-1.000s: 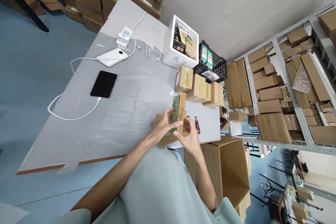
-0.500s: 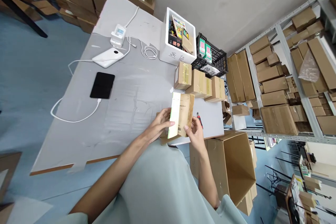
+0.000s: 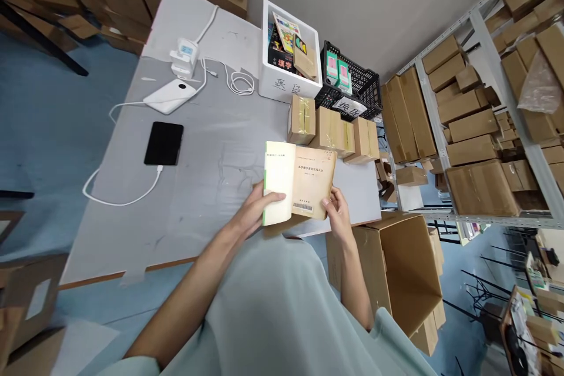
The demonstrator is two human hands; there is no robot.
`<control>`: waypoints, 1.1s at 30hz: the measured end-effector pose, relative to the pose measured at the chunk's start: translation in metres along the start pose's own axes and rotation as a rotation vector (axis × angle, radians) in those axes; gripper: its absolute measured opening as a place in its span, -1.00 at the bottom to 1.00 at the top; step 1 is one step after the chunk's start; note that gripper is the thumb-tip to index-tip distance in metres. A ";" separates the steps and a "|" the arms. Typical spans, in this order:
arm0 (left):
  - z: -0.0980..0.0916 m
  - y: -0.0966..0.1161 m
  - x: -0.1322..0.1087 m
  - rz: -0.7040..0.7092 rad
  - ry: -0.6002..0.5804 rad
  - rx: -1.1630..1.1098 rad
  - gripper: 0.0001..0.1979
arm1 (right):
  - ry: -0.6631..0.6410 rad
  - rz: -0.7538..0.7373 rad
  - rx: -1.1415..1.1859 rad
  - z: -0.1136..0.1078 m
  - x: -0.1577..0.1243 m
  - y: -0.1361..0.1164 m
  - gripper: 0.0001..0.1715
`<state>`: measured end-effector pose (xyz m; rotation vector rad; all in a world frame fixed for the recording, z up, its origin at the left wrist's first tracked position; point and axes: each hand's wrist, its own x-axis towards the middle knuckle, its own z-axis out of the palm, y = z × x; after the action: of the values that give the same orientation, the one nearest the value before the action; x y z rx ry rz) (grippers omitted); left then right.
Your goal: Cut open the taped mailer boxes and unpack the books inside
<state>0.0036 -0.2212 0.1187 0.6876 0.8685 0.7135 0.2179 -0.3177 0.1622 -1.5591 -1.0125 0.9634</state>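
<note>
Holding book [image 3: 308, 185] by table's [image 3: 194, 211] near edge: your left hand [image 3: 257, 207] grips cover [image 3: 278, 173], right hand [image 3: 339, 213] pages [image 3: 326, 188]; opened only to title page [image 3: 314, 165].

grey wall [image 3: 374, 6], blue floor [image 3: 39, 141], metal shelving [image 3: 499, 73]

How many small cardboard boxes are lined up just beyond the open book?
4, left to right beyond the open book: the leftmost box, a wider box, a narrow box and the rightmost box. Others may be hidden.

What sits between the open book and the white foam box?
Head view: a taped cardboard box stands between the open book and white foam box.
</note>
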 end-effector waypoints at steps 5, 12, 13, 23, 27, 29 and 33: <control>0.044 -0.001 0.001 0.158 -0.009 0.195 -0.18 | -0.130 0.019 0.097 -0.011 0.004 0.003 -0.26; 0.072 -0.017 0.007 0.165 0.088 0.304 -0.05 | -0.220 0.071 0.188 -0.028 0.007 0.017 -0.20; 0.075 -0.019 0.008 0.159 0.095 0.313 -0.03 | -0.228 0.072 0.190 -0.031 0.009 0.020 -0.20; 0.104 -0.038 0.022 0.153 0.192 0.370 0.00 | -0.279 0.073 0.191 -0.065 0.023 0.035 -0.19; 0.110 -0.044 0.024 0.128 0.210 0.361 -0.03 | -0.303 0.083 0.199 -0.074 0.027 0.042 -0.20; 0.112 -0.046 0.025 0.121 0.222 0.361 -0.04 | -0.315 0.088 0.208 -0.078 0.029 0.046 -0.22; 0.118 -0.047 0.024 0.097 0.220 0.328 -0.21 | -0.319 0.097 0.217 -0.085 0.033 0.051 -0.24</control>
<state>0.1274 -0.2573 0.1273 0.9607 1.1761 0.7503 0.3158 -0.3213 0.1245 -1.3087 -1.0166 1.3749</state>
